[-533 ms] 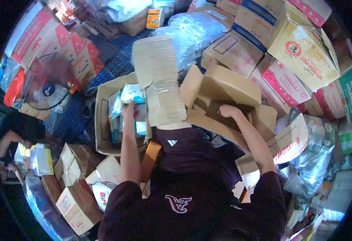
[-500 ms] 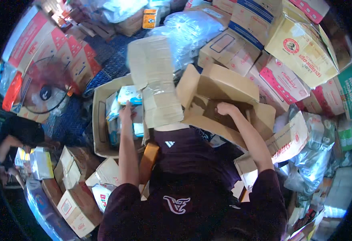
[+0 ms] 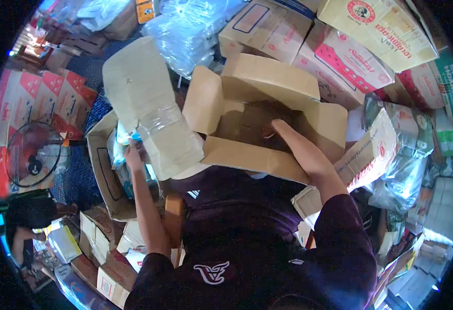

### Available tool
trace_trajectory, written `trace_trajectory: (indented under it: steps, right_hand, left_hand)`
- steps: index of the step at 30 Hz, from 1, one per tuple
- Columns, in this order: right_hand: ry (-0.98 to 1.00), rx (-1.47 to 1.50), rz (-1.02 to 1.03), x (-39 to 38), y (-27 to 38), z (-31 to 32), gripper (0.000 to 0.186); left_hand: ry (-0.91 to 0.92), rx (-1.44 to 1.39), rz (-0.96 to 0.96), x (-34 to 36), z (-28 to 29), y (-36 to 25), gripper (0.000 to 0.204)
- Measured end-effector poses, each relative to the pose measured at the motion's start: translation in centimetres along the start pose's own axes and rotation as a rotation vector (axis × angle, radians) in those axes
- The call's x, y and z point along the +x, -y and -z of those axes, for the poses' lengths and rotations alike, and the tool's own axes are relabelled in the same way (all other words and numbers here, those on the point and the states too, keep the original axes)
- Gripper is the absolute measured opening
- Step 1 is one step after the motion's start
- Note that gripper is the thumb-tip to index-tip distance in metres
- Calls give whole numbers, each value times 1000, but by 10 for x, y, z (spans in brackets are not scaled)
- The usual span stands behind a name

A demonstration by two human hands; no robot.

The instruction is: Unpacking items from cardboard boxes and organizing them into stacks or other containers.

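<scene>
Brown carton [image 3: 252,155], wide open; blue-white packet [image 3: 122,135] (partly hidden) inside second carton [image 3: 98,168], leftward.

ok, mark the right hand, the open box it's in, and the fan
Right hand [image 3: 279,128], head view: middle of hand.
Open box [image 3: 251,155], head view: near flap.
Fan [image 3: 35,165], head view: dark hub.

Print and emblems on cartons and clothing.
The yellowish carton [image 3: 384,33] has red lettering toward its lower right corner and a round red emblem [image 3: 361,12] (a small figure inside) toward its upper edge; the pink-and-white carton [image 3: 355,64] shows script on its side, the green carton [image 3: 452,80] pale capitals. Red lettering marks the raised flap [image 3: 375,155]; a dark-outlined rectangle, the left wall of the open box [image 3: 98,142]. A white emblem stands on the dark shirt [image 3: 268,268].
</scene>
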State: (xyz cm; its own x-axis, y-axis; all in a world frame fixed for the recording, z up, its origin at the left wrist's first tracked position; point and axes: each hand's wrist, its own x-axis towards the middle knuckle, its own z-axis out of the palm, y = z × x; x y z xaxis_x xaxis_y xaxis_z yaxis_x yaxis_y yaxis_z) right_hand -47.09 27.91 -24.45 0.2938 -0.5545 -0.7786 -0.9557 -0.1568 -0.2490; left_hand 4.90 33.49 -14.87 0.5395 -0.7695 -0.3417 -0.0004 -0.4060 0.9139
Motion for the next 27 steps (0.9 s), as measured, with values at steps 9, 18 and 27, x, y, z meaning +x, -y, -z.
trace_trajectory:
  steps: [9,18,27]
  right_hand:
    - [-58,-98,-40,-14,-9,-17,29]
    - [-296,-118,135,-126,42,74,29]
    - [-624,347,413,-243,131,97,17]
  left_hand:
    - [60,37,-26,-18,-6,-14,56]
    - [-14,-204,214,-5,-8,-17,62]
    - [-47,-203,190,-24,-32,-39,46]
